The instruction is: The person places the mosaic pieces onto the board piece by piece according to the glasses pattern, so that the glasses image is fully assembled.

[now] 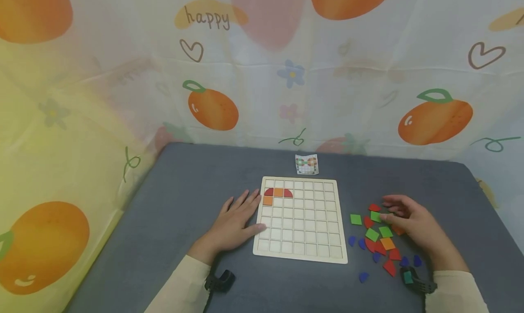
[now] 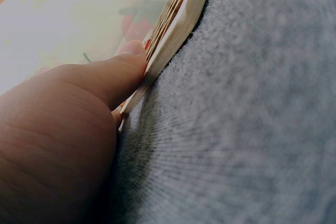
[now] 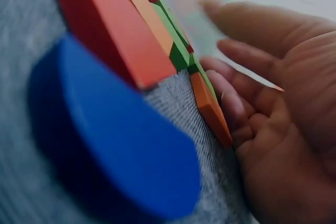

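Blue and blurred, a half-round piece [image 3: 121,140] lies nearest the right wrist camera, with a red piece [image 3: 115,30] just beyond it. Both belong to a loose scatter of red, green, orange and blue pieces on the right of the table [image 1: 196,181]. Over the scatter's far right side is the right hand [image 1: 413,219], its fingers loosely curled and its thumb held apart from them, with a gap between. The thumb tip is at a green square [image 1: 375,217]; whether they touch, I cannot tell. An orange piece [image 3: 210,111] is just beside the curled fingers. Another green square [image 1: 355,219] sits out at the scatter's left edge.

A strip of grey table separates the scatter from the board [image 1: 299,222], a pale grid with a raised rim. In its far left part, one row has red, orange, red, and a second orange lies under the first red; pale squares fill the rest. The left hand [image 1: 235,222] lies flat along the left edge, fingers somewhat spread, thumb resting on the rim.

Just past the board's far edge is a card [image 1: 306,164]. Grey table extends widely leftward, and its far edge meets a fruit-printed cloth [image 1: 254,81].
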### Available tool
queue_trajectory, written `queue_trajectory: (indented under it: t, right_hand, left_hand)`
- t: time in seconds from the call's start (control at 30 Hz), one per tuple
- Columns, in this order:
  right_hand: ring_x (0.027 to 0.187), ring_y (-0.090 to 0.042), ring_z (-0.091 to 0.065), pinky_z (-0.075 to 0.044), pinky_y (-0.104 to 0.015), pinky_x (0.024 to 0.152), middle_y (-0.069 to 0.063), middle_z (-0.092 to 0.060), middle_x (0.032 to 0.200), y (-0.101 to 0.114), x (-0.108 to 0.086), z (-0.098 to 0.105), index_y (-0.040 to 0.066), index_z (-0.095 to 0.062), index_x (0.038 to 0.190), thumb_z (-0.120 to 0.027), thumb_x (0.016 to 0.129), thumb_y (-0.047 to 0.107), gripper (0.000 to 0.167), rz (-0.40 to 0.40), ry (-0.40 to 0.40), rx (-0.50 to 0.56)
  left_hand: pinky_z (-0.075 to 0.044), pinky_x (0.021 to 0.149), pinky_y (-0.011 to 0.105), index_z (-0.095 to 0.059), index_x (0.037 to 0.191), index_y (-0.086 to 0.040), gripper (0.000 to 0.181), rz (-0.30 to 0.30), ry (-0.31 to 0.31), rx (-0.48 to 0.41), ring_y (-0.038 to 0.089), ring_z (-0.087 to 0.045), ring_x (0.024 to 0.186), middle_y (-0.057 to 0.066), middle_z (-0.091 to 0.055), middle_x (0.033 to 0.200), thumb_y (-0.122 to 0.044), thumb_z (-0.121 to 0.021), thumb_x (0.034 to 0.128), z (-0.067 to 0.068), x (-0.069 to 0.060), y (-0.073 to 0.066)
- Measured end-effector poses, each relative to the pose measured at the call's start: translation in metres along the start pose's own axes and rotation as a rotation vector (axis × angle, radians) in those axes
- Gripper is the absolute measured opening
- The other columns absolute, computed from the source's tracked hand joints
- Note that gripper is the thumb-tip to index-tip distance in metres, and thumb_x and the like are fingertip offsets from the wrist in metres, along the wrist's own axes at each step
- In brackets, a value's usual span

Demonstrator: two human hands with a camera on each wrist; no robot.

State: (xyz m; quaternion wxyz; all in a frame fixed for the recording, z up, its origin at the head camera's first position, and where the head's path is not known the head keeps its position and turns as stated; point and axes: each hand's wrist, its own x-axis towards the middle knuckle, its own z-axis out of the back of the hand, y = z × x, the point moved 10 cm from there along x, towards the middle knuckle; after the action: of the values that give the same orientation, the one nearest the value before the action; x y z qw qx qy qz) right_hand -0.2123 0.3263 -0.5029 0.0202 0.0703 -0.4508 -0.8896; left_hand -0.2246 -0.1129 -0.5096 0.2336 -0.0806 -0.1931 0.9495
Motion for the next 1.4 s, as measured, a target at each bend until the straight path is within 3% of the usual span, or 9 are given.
queue_trajectory:
  t: [0.13, 0.27, 0.57, 0.9, 1.07, 1.3, 1.4]
  right_hand:
    - [0.130, -0.047, -0.053, -0.053, -0.058, 0.093, -0.026, -0.048, 0.154, 0.003, 0.002, -0.008, 0.000, -0.053, 0.155, -0.082, 0.102, 0.033, 0.069, 0.009, 0.048, -0.082]
    - [0.131, -0.053, -0.051, -0.046, -0.072, 0.099, -0.028, -0.046, 0.153, 0.004, 0.003, -0.010, -0.001, -0.055, 0.153, -0.082, 0.102, 0.030, 0.066, 0.009, 0.046, -0.109]
    - [0.118, -0.041, -0.062, -0.054, -0.056, 0.088, -0.024, -0.062, 0.142, 0.009, 0.004, -0.013, 0.002, -0.064, 0.145, -0.081, 0.103, 0.027, 0.052, -0.001, 0.021, -0.146]
    - [0.114, -0.037, -0.064, -0.056, -0.038, 0.081, -0.019, -0.061, 0.135, 0.018, 0.001, -0.013, 0.003, -0.067, 0.138, -0.078, 0.104, 0.014, 0.038, 0.044, 0.009, -0.120]
    - [0.102, -0.030, -0.063, -0.056, -0.036, 0.075, -0.016, -0.063, 0.126, 0.022, 0.001, -0.011, 0.002, -0.066, 0.139, -0.076, 0.104, 0.009, 0.037, 0.065, -0.014, -0.119]
    - [0.089, -0.024, -0.064, -0.052, -0.034, 0.066, -0.011, -0.070, 0.113, 0.017, 0.001, -0.007, 0.003, -0.070, 0.136, -0.074, 0.108, 0.027, 0.037, 0.015, -0.065, -0.111]
    - [0.082, -0.022, -0.063, -0.051, -0.033, 0.064, -0.009, -0.072, 0.106, 0.017, 0.000, -0.006, 0.004, -0.072, 0.130, -0.074, 0.108, 0.028, 0.033, 0.010, -0.092, -0.095]
  left_hand:
    - [-0.001, 0.128, 0.060, -0.026, 0.175, -0.017, 0.089, -0.004, -0.001, 0.000, 0.024, -0.008, 0.166, -0.002, -0.018, 0.180, -0.064, -0.057, 0.1065, 0.000, 0.000, 0.000]
    - [-0.001, 0.128, 0.060, -0.026, 0.175, -0.017, 0.089, -0.006, 0.000, 0.000, 0.024, -0.008, 0.166, -0.002, -0.018, 0.180, -0.064, -0.057, 0.1065, 0.000, 0.000, 0.001]
    - [-0.001, 0.128, 0.060, -0.025, 0.175, -0.017, 0.089, -0.009, -0.004, -0.001, 0.024, -0.008, 0.166, -0.003, -0.018, 0.180, -0.064, -0.057, 0.1065, 0.000, 0.000, 0.001]
    - [-0.001, 0.128, 0.060, -0.025, 0.175, -0.017, 0.089, -0.008, -0.004, -0.007, 0.024, -0.009, 0.166, -0.003, -0.018, 0.180, -0.064, -0.058, 0.1063, 0.001, -0.001, 0.000]
    - [-0.002, 0.128, 0.061, -0.025, 0.175, -0.017, 0.089, -0.012, -0.001, -0.006, 0.025, -0.009, 0.166, -0.002, -0.018, 0.180, -0.064, -0.058, 0.1065, 0.001, -0.001, -0.001]
    - [-0.002, 0.128, 0.061, -0.027, 0.175, -0.017, 0.089, -0.011, -0.010, -0.004, 0.025, -0.010, 0.166, -0.002, -0.019, 0.180, -0.064, -0.058, 0.1063, 0.001, 0.000, 0.000]
    - [-0.002, 0.128, 0.061, -0.027, 0.175, -0.017, 0.089, -0.011, -0.011, -0.003, 0.024, -0.010, 0.166, -0.002, -0.019, 0.180, -0.064, -0.058, 0.1064, 0.001, -0.001, 0.000]
